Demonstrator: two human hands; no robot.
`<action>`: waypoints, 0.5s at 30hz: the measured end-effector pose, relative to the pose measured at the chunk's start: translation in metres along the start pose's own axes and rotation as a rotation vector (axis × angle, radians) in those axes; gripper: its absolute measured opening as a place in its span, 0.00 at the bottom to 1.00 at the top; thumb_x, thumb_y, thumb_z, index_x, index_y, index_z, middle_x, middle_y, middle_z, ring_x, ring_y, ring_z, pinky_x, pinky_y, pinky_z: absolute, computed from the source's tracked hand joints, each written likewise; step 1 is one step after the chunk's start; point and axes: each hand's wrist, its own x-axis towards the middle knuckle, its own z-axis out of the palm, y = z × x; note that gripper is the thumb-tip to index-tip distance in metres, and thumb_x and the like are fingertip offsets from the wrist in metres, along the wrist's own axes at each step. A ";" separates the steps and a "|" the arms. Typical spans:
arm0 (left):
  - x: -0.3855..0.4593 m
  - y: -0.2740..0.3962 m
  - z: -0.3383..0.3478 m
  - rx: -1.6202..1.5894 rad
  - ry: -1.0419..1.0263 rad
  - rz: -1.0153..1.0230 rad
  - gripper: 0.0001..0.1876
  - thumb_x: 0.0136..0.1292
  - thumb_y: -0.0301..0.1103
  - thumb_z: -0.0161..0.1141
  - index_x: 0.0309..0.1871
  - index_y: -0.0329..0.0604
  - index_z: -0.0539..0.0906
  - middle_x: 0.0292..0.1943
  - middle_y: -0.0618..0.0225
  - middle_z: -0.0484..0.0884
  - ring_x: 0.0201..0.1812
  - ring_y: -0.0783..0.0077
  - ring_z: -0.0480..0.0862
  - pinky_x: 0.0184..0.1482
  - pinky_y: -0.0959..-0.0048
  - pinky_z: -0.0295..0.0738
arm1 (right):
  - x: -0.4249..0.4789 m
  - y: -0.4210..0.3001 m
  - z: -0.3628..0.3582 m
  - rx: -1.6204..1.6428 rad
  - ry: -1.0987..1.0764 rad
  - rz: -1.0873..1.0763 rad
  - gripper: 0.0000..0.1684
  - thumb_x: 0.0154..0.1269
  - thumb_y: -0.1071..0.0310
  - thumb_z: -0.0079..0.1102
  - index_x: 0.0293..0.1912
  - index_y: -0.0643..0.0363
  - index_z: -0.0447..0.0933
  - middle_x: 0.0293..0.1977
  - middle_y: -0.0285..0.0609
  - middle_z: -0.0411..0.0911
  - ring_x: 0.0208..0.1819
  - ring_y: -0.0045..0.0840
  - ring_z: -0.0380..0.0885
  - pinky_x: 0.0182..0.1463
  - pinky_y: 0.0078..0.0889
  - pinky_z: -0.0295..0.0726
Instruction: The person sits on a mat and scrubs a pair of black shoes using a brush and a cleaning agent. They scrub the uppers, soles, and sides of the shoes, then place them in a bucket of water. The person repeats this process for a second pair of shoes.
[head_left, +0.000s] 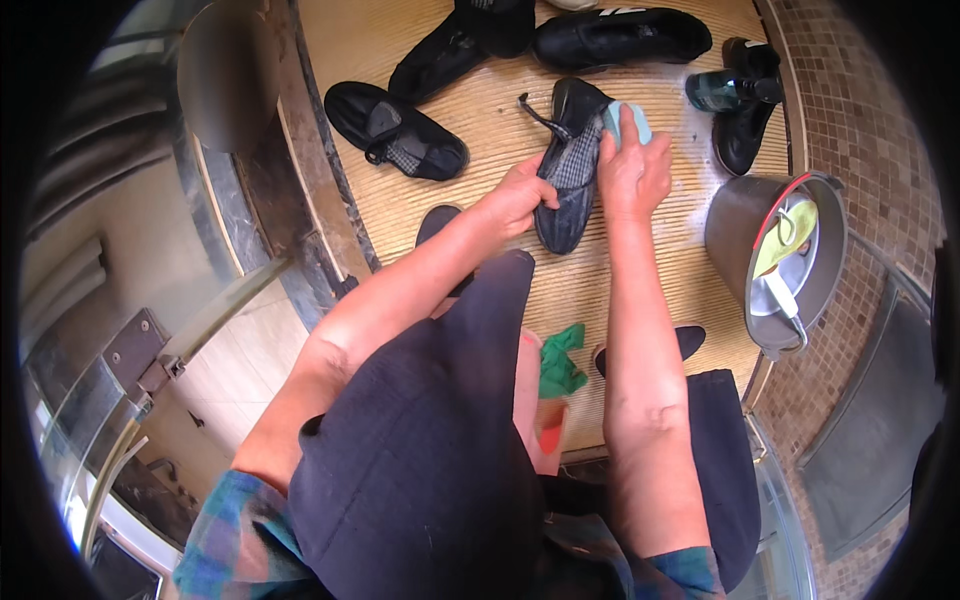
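Observation:
A black shoe (566, 217) with a checkered lining and a loose strap lies between my hands, above the ribbed tan floor. My left hand (529, 193) grips its left edge, with the thumb on top. In my right hand (636, 169) is a light blue sponge or cloth (637, 124), pressed against the shoe's right edge near the heel or opening. Which end is the toe I cannot tell for certain. Another black shoe (442, 146) with a checkered lining lies to the left.
More black shoes (622, 37) lie at the top. A dark green bottle (716, 90) is at the upper right, by another black shoe (739, 142). The grey bucket (731, 232) on the right holds a yellow-green item and a white handle. A green cloth (562, 364) lies between my legs.

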 end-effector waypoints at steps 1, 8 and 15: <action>-0.001 0.002 0.006 0.034 0.064 0.012 0.28 0.48 0.07 0.51 0.55 0.36 0.78 0.42 0.62 0.84 0.44 0.66 0.85 0.44 0.71 0.83 | 0.003 0.005 -0.001 0.013 -0.006 0.020 0.28 0.61 0.57 0.65 0.62 0.44 0.76 0.41 0.52 0.70 0.42 0.47 0.75 0.45 0.46 0.78; 0.010 0.002 0.014 0.470 0.384 0.175 0.16 0.57 0.28 0.64 0.48 0.30 0.81 0.39 0.54 0.87 0.38 0.61 0.87 0.44 0.65 0.80 | -0.028 0.035 -0.027 0.394 -0.076 0.204 0.35 0.67 0.53 0.60 0.68 0.57 0.67 0.51 0.60 0.73 0.53 0.49 0.75 0.59 0.46 0.73; 0.012 0.033 0.016 1.203 0.390 0.438 0.18 0.55 0.39 0.65 0.43 0.33 0.84 0.36 0.41 0.85 0.42 0.41 0.85 0.46 0.57 0.78 | -0.031 0.017 -0.025 0.878 -0.278 -0.143 0.38 0.66 0.53 0.61 0.67 0.65 0.65 0.58 0.61 0.72 0.61 0.49 0.73 0.65 0.40 0.69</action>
